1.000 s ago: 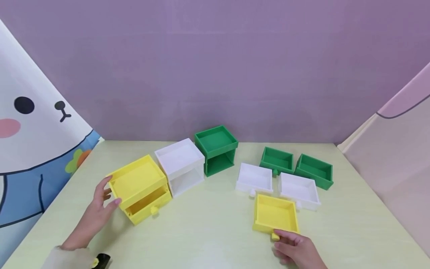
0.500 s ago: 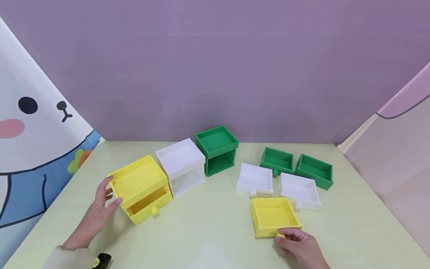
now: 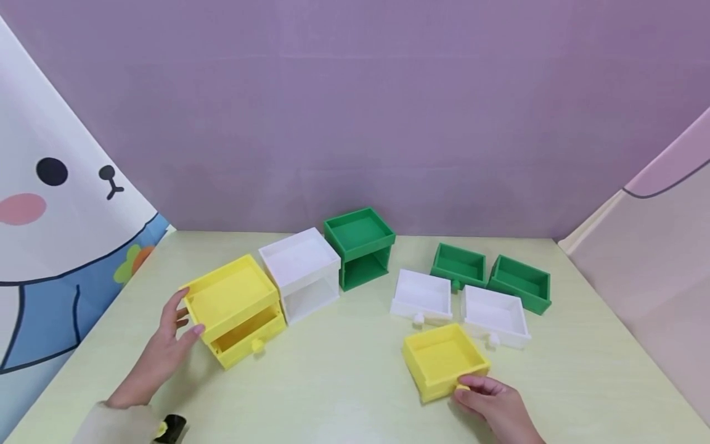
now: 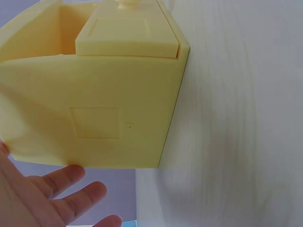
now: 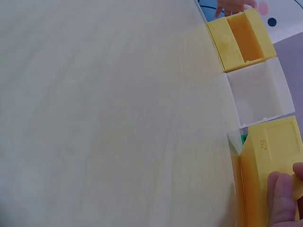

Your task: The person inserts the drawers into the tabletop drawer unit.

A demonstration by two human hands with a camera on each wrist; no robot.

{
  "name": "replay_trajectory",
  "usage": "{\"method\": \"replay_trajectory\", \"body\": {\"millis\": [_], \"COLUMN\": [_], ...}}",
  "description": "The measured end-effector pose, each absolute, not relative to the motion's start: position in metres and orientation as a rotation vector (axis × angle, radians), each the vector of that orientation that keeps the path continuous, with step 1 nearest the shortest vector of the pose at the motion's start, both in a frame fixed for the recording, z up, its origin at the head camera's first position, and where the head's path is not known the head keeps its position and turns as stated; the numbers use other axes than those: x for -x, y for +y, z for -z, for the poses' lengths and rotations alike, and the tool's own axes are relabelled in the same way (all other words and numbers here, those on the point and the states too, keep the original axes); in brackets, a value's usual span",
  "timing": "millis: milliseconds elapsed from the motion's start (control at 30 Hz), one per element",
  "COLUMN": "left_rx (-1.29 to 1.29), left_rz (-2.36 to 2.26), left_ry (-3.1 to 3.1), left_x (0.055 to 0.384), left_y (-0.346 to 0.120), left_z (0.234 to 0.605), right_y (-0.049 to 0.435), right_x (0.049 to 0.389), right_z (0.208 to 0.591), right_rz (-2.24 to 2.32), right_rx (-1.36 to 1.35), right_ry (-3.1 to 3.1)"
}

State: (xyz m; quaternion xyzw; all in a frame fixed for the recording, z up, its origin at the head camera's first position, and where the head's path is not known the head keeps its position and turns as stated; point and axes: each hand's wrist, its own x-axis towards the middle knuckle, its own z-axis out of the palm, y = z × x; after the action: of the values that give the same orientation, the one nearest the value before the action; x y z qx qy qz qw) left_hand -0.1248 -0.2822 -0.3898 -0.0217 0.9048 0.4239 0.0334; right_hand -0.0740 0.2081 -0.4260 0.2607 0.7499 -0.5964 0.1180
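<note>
My left hand [image 3: 163,348] holds the left side of a yellow cabinet [image 3: 230,296], thumb by its front corner and index finger by the back one. Its lower slot has a yellow drawer with a round knob [image 3: 257,346]; the upper slot is open. In the left wrist view several fingers [image 4: 71,182] reach past the cabinet's edge. At right, my right hand [image 3: 496,404] pinches the knob of a second yellow drawer [image 3: 444,357], which is turned with its far end leftward. The right wrist view shows this drawer's front [image 5: 279,146] close up, partly behind fingers.
Beside the yellow cabinet stand a white cabinet [image 3: 299,259] and a green cabinet [image 3: 360,237], both without drawers. Two white drawers [image 3: 421,295] and two green drawers [image 3: 520,280] lie at right, behind the yellow drawer. A purple cloth [image 3: 355,123] hangs behind the table [image 3: 333,394].
The right hand has turned the yellow drawer so its far end points left, and drawn it slightly left. The left hand and yellow cabinet keep their place.
</note>
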Motion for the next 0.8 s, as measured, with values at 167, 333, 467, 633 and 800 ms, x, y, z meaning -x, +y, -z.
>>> {"method": "replay_trajectory", "body": {"millis": [167,333,467,633,800], "left_rx": [0.066,0.056,0.070,0.089,0.091], "left_rz": [-1.304,-1.312,-1.313,-1.292,-1.300], "left_ry": [2.798,2.795,2.772,2.775,2.779], "left_x": [0.125,0.125,0.124,0.123,0.123], "left_y": [-0.281,-0.281,-0.283,-0.284,-0.281], "left_z": [0.389,0.391,0.392,0.391,0.389], "right_y": [0.204,0.197,0.189,0.177,0.166], "right_x": [0.075,0.076,0.076,0.077,0.080], "right_z": [0.425,0.421,0.419,0.417,0.415], "right_rz": [1.676,1.691,1.744,1.828,1.921], "right_rx": [-0.712,-0.658,-0.596,-0.512,-0.461], "right_ry": [2.267,2.314,2.325,2.270,2.240]}}
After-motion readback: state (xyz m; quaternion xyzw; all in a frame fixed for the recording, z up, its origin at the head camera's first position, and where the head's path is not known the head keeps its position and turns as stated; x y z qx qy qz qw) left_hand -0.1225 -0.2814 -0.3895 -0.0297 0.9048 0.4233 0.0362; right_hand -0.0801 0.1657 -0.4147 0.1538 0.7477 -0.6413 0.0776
